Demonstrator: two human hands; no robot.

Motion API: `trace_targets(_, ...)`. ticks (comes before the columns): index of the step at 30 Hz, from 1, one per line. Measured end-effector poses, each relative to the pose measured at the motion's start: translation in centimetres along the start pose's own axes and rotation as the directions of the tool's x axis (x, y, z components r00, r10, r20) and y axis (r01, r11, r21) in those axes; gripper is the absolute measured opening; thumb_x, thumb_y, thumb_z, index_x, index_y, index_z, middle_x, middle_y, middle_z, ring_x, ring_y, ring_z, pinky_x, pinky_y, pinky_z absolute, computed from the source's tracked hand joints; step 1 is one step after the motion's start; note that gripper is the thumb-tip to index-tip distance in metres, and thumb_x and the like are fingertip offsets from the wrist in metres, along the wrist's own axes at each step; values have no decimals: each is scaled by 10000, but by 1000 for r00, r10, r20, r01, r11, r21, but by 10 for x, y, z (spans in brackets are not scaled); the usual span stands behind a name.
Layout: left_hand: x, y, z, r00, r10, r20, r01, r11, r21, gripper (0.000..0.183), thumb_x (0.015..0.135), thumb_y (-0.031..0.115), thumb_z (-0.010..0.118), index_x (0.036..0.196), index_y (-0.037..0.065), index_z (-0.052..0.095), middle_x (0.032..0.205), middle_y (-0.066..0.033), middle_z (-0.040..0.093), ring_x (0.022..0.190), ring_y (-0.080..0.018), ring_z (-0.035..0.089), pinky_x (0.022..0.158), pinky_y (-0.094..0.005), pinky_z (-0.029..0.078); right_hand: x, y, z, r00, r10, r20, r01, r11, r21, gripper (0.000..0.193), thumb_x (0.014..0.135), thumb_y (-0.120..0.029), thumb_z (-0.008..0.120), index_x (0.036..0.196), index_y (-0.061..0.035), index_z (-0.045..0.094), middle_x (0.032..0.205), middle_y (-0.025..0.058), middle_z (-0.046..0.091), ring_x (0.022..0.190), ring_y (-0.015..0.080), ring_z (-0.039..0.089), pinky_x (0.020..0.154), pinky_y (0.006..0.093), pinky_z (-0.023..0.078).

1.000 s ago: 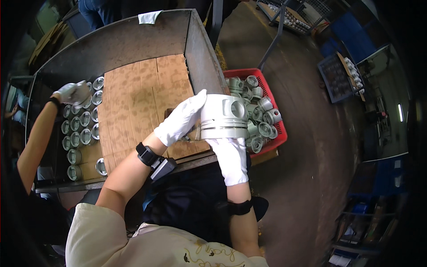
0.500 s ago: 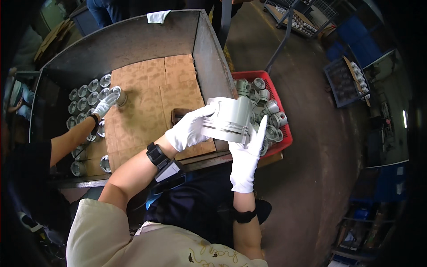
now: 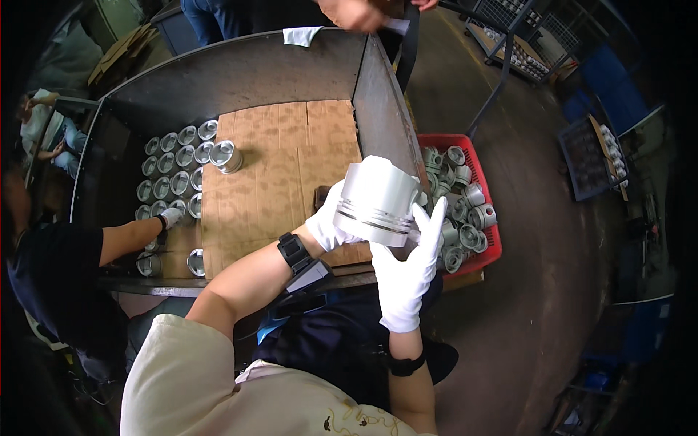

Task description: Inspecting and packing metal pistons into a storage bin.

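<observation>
the long, open-topped grey metal bin [image 3: 233,80] takes up much of my remote view, and i place everything by it: a flat brown cardboard sheet [image 3: 262,174] covers the right part of its floor, and a red slatted plastic basket [image 3: 495,245] of loose pistons [image 3: 474,193] stands outside its right wall. rows of upright grey metal pistons [image 3: 179,183] stand in its left part, with a co-worker's white-gloved hand [image 3: 172,217] among them. the large pale silver cylindrical metal piston [image 3: 378,200] is held up by the bin's near right corner, tilted, its ring grooves toward the lower end. my wearer's left hand [image 3: 329,221], in a white glove, wraps its left side, fingers hidden behind; the right hand [image 3: 407,280], also white-gloved, is fanned wide at its lower right, and i can't tell how much weight it bears. the step, as i judge it, is steadying and turning this piece between two hands. to do that well, i'd want the left grip firm before the right shifts, then the right palm squarely under the lower rim, since the smooth curved wall could slip in cloth gloves. i'd turn it slowly, clear of the bin's edge, so the grooves aren't knocked. as for writing, i make out looped brown script [image 3: 363,418] on the cream cloth shirt [image 3: 291,392] nearer than the bin; i can read no brand or label on the metal.
</observation>
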State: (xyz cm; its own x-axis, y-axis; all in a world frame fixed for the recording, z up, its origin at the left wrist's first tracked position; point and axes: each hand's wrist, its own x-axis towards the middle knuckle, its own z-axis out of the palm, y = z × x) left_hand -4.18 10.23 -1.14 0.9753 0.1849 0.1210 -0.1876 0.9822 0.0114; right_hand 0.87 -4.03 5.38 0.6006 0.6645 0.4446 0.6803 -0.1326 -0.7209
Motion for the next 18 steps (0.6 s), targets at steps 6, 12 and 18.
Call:
trace_targets(6, -5, -7, 1, 993, 109, 50, -117, 797, 593, 500, 966, 268, 393, 1382, 7, 301, 1376, -144, 411, 1222, -270, 455, 1001, -418, 414, -6, 5, 4, 1000, -22, 3, 20, 926, 376, 897, 698, -15, 739, 1420, 9, 208, 1241, 171, 500, 1073, 253, 519, 904, 363, 445)
trace_targets(12, 5, -4, 8, 999, 6, 41, -14, 983, 181, 533, 950, 330, 405, 1374, 19, 317, 1324, -162, 450, 1199, -291, 477, 998, -411, 411, -22, 12, 3, 989, 121, -88, -65, 878, 474, 701, 832, 50, 551, 1431, -9, 191, 1249, 159, 458, 1119, 229, 492, 941, 326, 414)
trace_targets(18, 0, -14, 22, 972, 193, 137, -231, 901, 368, 653, 900, 327, 500, 1428, 54, 228, 1395, -157, 375, 1278, -289, 395, 1068, -410, 328, -14, 34, 25, 967, 239, 87, -251, 842, 478, 720, 892, -125, 546, 1452, -50, 100, 1438, 191, 245, 1302, 258, 314, 1067, 366, 289)
